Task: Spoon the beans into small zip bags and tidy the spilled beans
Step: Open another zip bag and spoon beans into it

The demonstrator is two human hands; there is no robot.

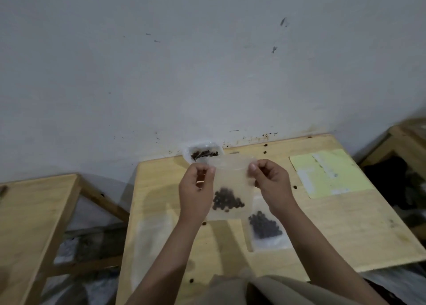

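Sealing a filled zip bag (227, 189) held above the surface (322, 224).
Left hand (196, 189) and right hand (270, 184) each pinch a top corner; next, likely press the strip closed, then lay it at 5 o'clock beside the filled bag (265, 228).

Clear bag (230, 184) w/ dark brown beans (227, 201), light wood table (322, 224), yellow paper (332, 173), grey-white wall (207, 62).
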